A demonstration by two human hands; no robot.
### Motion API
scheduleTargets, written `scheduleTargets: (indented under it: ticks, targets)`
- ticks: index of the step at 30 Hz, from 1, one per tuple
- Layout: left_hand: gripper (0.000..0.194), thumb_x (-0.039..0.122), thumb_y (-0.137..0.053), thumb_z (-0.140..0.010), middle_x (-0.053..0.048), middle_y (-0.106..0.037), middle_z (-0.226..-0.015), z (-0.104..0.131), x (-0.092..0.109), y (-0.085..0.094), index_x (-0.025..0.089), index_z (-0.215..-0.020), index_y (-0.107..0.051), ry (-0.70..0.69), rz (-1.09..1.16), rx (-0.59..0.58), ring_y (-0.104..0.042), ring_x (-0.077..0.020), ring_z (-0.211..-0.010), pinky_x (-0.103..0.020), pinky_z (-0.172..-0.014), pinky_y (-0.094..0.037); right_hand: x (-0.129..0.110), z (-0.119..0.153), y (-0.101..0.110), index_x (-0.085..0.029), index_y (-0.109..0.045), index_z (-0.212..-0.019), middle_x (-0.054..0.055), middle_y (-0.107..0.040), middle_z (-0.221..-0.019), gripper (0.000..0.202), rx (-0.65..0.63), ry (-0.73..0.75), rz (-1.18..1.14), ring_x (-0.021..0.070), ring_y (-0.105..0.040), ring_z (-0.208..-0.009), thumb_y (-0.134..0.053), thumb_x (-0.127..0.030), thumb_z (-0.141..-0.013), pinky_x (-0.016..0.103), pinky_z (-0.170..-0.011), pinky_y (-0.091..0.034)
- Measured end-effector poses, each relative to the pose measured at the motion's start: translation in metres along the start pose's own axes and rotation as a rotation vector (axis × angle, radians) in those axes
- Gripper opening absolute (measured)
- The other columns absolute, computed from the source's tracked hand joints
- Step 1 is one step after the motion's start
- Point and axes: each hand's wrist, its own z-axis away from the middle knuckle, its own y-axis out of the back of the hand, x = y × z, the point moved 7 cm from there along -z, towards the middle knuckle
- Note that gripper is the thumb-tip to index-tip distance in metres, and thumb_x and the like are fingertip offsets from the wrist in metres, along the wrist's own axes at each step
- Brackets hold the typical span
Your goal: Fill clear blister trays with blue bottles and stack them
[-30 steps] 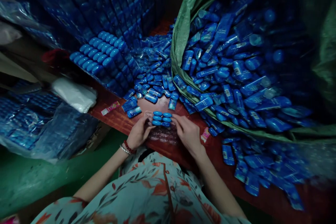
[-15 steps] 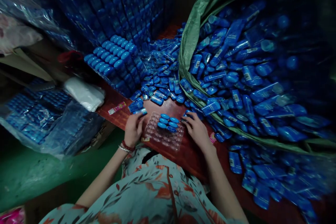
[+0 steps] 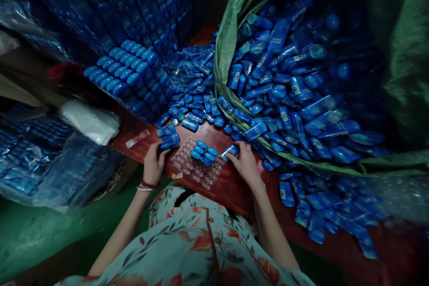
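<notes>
The right hand (image 3: 247, 165) holds a flat blue plastic bottle with a shiny printed label (image 3: 229, 152) between thumb and fingers, the grip narrow and the bottle tilted over the table. The left hand (image 3: 153, 166) has its thumb and fingers slightly apart at the near end of a small group of flat blue labelled bottles (image 3: 168, 137) lying on their sides; the fingertips meet the nearest one, but I cannot tell whether they grip it.

Between the hands lies a clear plastic tray with rows of rounded hollows (image 3: 205, 179). Six glossy blue rounded bottles (image 3: 195, 155) stand close together on its far part, apart from both hands. A small yellow wrapper (image 3: 177, 175) lies near the tray's left corner. A red beaded bracelet (image 3: 149, 184) circles the left wrist.

All this rests on a red-brown table (image 3: 231, 192). Beyond the tray spreads a loose heap of blue bottles (image 3: 197, 100); to its left stands a tight block of upright blue bottles (image 3: 122, 69), near a folded white plastic bag (image 3: 89, 120). On the right, a large green woven sack (image 3: 223, 53) gapes open, full of jumbled blue bottles, with more bottles spilled below its rim.
</notes>
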Motion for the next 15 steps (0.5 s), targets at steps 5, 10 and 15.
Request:
scheduleTargets:
  ticks: [5,10,15]
  targets:
    - [0.024,0.022,-0.044,-0.090,-0.006,-0.057,-0.102,0.030,0.042,0.010,0.023,-0.110,-0.057,-0.227,0.068,-0.054,-0.058,-0.0166,-0.093,-0.030,-0.081,-0.050,0.017,0.004,-0.006,-0.016,-0.048,-0.119,0.005,-0.051,-0.092,0.055,0.045,-0.039,-0.235,0.0143,-0.055,-0.061,-0.061,-0.045,-0.075,0.036,-0.068,-0.048]
    - [0.033,0.018,-0.040,-0.091,-0.010,-0.058,-0.106,0.037,0.056,-0.017,0.021,-0.122,-0.050,-0.472,0.042,-0.218,-0.058,-0.0180,-0.097,-0.031,-0.081,-0.051,0.027,0.003,-0.009,-0.016,-0.064,-0.097,0.002,-0.055,-0.074,0.048,0.005,-0.113,-0.338,0.0154,-0.054,-0.058,-0.069,-0.049,-0.064,0.033,-0.060,-0.049]
    - [0.037,0.020,-0.041,-0.091,-0.014,-0.058,-0.109,0.026,0.061,-0.018,0.019,-0.128,-0.046,-0.696,-0.005,-0.337,-0.055,-0.0213,-0.099,-0.036,-0.082,-0.050,0.026,0.037,0.019,-0.017,-0.063,-0.094,0.003,-0.063,-0.078,0.037,0.069,-0.231,-0.620,0.0146,-0.058,-0.061,-0.068,-0.043,-0.067,0.030,-0.059,-0.051]
